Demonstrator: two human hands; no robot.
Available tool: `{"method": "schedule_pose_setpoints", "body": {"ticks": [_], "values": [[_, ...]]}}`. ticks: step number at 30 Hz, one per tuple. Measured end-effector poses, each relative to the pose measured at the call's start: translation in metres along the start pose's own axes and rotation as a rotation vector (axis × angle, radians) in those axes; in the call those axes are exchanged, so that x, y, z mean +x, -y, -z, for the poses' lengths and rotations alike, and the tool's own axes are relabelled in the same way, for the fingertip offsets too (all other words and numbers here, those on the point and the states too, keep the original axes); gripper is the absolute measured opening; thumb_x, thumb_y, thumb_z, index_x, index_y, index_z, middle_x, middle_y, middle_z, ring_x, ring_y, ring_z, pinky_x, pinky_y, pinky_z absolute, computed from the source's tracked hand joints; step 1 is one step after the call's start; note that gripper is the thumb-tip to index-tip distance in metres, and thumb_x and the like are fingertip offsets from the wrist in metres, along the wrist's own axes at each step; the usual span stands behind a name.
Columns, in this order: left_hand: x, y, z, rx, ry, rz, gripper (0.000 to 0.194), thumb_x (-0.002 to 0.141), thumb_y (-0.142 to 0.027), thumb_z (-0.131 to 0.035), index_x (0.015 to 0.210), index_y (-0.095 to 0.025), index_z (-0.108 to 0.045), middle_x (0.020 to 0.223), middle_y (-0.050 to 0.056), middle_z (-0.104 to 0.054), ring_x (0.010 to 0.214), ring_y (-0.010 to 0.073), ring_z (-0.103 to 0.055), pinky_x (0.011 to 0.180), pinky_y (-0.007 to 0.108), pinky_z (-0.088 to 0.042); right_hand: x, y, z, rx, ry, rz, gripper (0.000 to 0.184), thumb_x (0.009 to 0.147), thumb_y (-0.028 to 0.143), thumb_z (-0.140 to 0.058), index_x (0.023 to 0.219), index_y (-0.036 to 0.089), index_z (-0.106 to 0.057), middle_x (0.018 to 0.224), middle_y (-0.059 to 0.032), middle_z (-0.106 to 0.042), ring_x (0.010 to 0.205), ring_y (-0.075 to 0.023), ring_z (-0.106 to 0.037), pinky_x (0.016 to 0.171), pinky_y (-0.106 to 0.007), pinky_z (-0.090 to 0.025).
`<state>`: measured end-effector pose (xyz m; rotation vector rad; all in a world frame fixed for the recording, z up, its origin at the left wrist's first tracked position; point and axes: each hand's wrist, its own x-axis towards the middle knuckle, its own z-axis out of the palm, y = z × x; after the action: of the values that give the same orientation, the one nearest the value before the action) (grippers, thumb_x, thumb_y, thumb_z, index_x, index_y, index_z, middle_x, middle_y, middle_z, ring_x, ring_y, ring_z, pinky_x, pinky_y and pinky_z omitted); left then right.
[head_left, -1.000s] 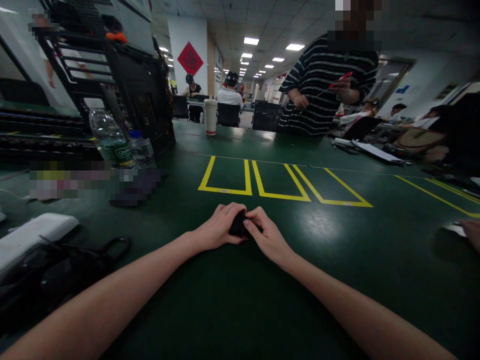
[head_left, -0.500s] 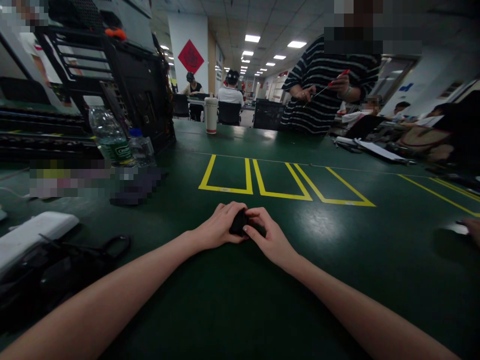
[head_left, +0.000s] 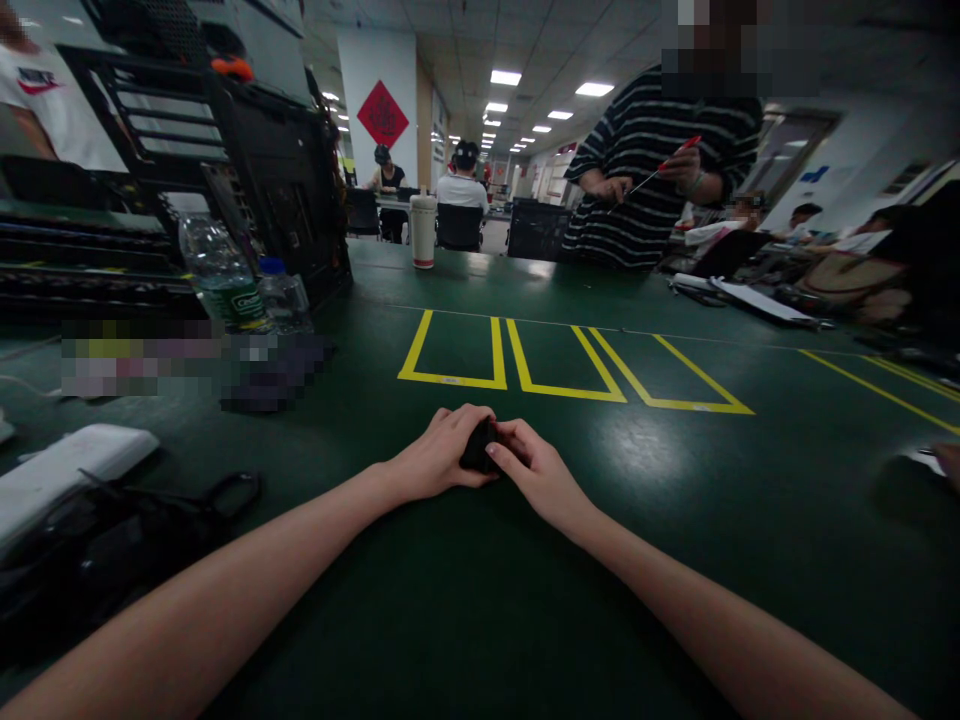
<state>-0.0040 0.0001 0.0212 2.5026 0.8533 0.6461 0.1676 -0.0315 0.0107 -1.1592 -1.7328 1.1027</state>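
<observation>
A small black block-like object [head_left: 477, 446] sits between my hands, low over the green tabletop [head_left: 480, 600]. Its exact kind is too dark to make out. My left hand [head_left: 441, 452] is wrapped round its left side, fingers over the top and thumb along the near side. On the other side, the thumb and fingertips of my right hand [head_left: 536, 468] pinch its right edge. The fingers hide much of the object.
Yellow tape outlines [head_left: 454, 380] lie beyond my hands. At the left stand a large plastic bottle [head_left: 217, 270], a smaller blue-capped bottle [head_left: 283, 295], a white power strip [head_left: 90, 450] and black cables [head_left: 112, 540]. A white cup [head_left: 423, 232] and a person in stripes [head_left: 660, 170] are across the table.
My right thumb and fingers have shifted slightly on the black object, closing the gap beside it. My left hand keeps its hold. A person at the far left has moved further left.
</observation>
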Motion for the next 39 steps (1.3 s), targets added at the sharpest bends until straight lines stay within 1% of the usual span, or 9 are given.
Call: {"method": "schedule_pose_setpoints", "body": {"ticks": [4, 10, 14, 17, 21, 25, 29, 35, 39], "values": [[0.000, 0.003, -0.003, 0.009, -0.023, -0.004, 0.052, 0.070, -0.028, -0.063, 0.112, -0.022, -0.033, 0.110, 0.007, -0.046, 0.097, 0.0225, -0.047, 0.085, 0.039, -0.035, -0.003, 0.003, 0.000, -0.056, 0.006, 0.052, 0.016, 0.081, 0.027, -0.048, 0.097, 0.023, -0.047, 0.097, -0.0018, -0.054, 0.091, -0.0171, -0.054, 0.080, -0.036, -0.045], [0.000, 0.004, -0.006, 0.000, -0.026, -0.015, 0.054, 0.069, -0.029, -0.064, 0.112, -0.022, -0.033, 0.110, 0.006, -0.046, 0.097, 0.0222, -0.047, 0.086, 0.038, -0.035, -0.001, 0.003, -0.002, 0.032, -0.008, 0.055, 0.010, 0.083, 0.030, -0.045, 0.089, 0.022, -0.048, 0.087, 0.0000, -0.053, 0.085, -0.0154, -0.056, 0.074, -0.031, -0.047], [0.000, 0.001, -0.002, 0.001, -0.013, -0.015, 0.052, 0.071, -0.029, -0.063, 0.112, -0.022, -0.033, 0.111, 0.006, -0.046, 0.098, 0.0220, -0.047, 0.086, 0.038, -0.035, 0.002, -0.001, -0.002, 0.103, -0.009, 0.003, 0.016, 0.081, 0.029, -0.050, 0.094, 0.022, -0.046, 0.096, -0.0011, -0.054, 0.094, -0.0163, -0.055, 0.081, -0.033, -0.046], [0.000, -0.002, 0.002, 0.004, 0.012, -0.007, 0.051, 0.072, -0.030, -0.062, 0.113, -0.021, -0.032, 0.110, 0.007, -0.046, 0.099, 0.0222, -0.046, 0.087, 0.039, -0.035, 0.002, -0.003, -0.002, 0.089, -0.017, -0.019, 0.021, 0.081, 0.031, -0.049, 0.099, 0.021, -0.046, 0.098, -0.0024, -0.054, 0.094, -0.0168, -0.054, 0.082, -0.035, -0.046], [0.000, -0.004, 0.004, 0.020, 0.017, -0.001, 0.052, 0.072, -0.029, -0.061, 0.114, -0.020, -0.032, 0.110, 0.008, -0.046, 0.098, 0.0226, -0.047, 0.086, 0.039, -0.035, -0.002, -0.002, -0.001, 0.031, 0.013, 0.020, 0.017, 0.081, 0.028, -0.049, 0.097, 0.022, -0.047, 0.096, -0.0016, -0.054, 0.091, -0.0168, -0.055, 0.081, -0.036, -0.045], [0.000, -0.005, 0.004, 0.030, 0.011, 0.002, 0.052, 0.071, -0.028, -0.062, 0.113, -0.020, -0.032, 0.110, 0.008, -0.046, 0.098, 0.0234, -0.047, 0.084, 0.039, -0.037, -0.003, -0.002, 0.000, 0.088, 0.033, 0.046, 0.018, 0.079, 0.026, -0.052, 0.097, 0.024, -0.046, 0.100, -0.0006, -0.052, 0.096, -0.0167, -0.053, 0.083, -0.035, -0.045], [0.000, -0.005, 0.003, 0.029, 0.011, 0.001, 0.053, 0.071, -0.029, -0.062, 0.114, -0.020, -0.031, 0.112, 0.008, -0.045, 0.100, 0.0238, -0.046, 0.083, 0.039, -0.037, 0.001, -0.004, -0.002, 0.118, -0.015, 0.039, 0.010, 0.082, 0.030, -0.048, 0.089, 0.023, -0.047, 0.090, 0.0004, -0.054, 0.087, -0.0151, -0.056, 0.075, -0.032, -0.048], [0.000, -0.003, 0.002, 0.026, -0.001, -0.003, 0.053, 0.072, -0.030, -0.062, 0.114, -0.021, -0.031, 0.110, 0.008, -0.046, 0.097, 0.0230, -0.047, 0.084, 0.039, -0.037, 0.002, -0.004, -0.003, 0.109, -0.015, -0.019, 0.016, 0.081, 0.030, -0.047, 0.095, 0.021, -0.047, 0.093, -0.0016, -0.055, 0.089, -0.0158, -0.055, 0.077, -0.032, -0.047], [0.000, 0.001, -0.002, 0.037, -0.022, -0.004, 0.054, 0.070, -0.029, -0.063, 0.113, -0.020, -0.031, 0.109, 0.008, -0.046, 0.097, 0.0235, -0.047, 0.084, 0.039, -0.036, -0.002, -0.001, -0.001, 0.079, 0.023, 0.028, 0.015, 0.080, 0.026, -0.049, 0.095, 0.023, -0.047, 0.095, -0.0006, -0.054, 0.092, -0.0163, -0.054, 0.079, -0.033, -0.046]]}}
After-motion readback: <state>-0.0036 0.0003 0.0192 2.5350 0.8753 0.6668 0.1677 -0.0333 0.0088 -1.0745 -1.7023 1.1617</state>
